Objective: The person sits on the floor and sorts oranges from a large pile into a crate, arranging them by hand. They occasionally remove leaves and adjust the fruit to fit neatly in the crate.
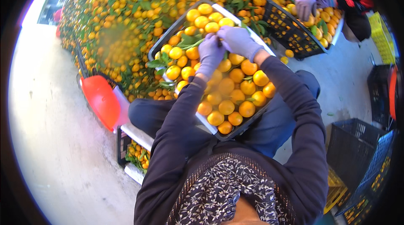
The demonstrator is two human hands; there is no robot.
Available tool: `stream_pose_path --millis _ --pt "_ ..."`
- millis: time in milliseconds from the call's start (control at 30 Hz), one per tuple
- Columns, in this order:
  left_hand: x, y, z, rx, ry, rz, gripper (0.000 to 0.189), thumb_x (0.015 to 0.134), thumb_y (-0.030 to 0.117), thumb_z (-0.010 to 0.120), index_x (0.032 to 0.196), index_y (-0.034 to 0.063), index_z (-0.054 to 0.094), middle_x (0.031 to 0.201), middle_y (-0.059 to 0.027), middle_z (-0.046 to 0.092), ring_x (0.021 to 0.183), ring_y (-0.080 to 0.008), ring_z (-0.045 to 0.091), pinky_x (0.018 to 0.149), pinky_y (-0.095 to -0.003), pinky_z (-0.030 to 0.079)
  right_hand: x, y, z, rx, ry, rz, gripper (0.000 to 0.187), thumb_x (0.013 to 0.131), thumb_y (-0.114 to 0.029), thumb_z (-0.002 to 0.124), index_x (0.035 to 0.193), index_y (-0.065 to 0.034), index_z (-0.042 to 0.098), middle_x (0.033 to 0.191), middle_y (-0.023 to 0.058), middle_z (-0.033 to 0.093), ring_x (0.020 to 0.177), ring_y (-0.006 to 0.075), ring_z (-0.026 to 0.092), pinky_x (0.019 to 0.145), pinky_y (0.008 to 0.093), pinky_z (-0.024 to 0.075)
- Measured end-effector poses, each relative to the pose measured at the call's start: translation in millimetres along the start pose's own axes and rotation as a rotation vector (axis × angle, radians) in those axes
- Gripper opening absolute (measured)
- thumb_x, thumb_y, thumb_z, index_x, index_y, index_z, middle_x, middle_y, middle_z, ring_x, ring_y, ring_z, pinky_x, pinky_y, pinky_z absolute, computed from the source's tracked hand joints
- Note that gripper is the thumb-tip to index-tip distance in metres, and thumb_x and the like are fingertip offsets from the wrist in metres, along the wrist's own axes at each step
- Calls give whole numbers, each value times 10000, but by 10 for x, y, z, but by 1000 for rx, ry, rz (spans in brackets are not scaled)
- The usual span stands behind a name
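Observation:
A black plastic crate (pixel 174 32) with white edging rests before me between my legs, filled with orange mandarins (pixel 226 107). Over its middle, both my hands wear thin lavender gloves and meet at the fingertips. My left hand (pixel 210 53) points away from me with its fingers bent. From the right, my right hand (pixel 239 40) reaches in against it. A small dark thing (pixel 219 43) shows between the fingers, too hidden to name. Long green leaves (pixel 192 44) lie just left of my left fingertips. Yellower mandarins (pixel 205 21) fill the crate's far end.
A large heap of mandarins with leaves (pixel 139 13) spreads beyond the crate. At upper right, another person's gloved hand (pixel 305 4) is over a second black crate (pixel 292 32). A red plastic scoop-like object (pixel 101 102) lies left. Black crates (pixel 353 139) stand at right.

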State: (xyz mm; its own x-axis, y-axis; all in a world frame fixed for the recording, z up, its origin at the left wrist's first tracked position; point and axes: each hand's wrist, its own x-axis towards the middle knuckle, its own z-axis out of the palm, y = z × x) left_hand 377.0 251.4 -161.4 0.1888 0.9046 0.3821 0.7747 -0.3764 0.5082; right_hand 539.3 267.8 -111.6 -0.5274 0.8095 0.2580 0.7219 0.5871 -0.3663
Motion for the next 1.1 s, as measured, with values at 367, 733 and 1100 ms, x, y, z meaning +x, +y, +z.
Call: stream_pose_path --millis 367,733,1100 --pt "166 -201 -1429 233 -442 158 170 888 202 621 959 90 727 864 -182 692 925 -402 693 806 -500 556 -111 2 293 -62 147 -21 104 919 -75 571 990 -66 646 993 158 668 868 376 702 733 466 560" --pt "-699 -669 -1741 738 -654 -129 574 813 244 722 1339 68 573 1279 -185 588 1127 -394 652 905 -501 561 -173 4 156 -41 -52 0 218 893 -19 554 1085 -31 656 1066 167 670 948 392 694 823 464 560" --pt "-607 -893 -1840 379 -609 -371 596 874 423 695 1317 28 633 1285 -228 631 1175 -412 626 999 -458 518 -48 120 -133 188 -171 61 278 885 -60 576 1102 -54 750 1053 221 740 1035 413 700 895 452 546"
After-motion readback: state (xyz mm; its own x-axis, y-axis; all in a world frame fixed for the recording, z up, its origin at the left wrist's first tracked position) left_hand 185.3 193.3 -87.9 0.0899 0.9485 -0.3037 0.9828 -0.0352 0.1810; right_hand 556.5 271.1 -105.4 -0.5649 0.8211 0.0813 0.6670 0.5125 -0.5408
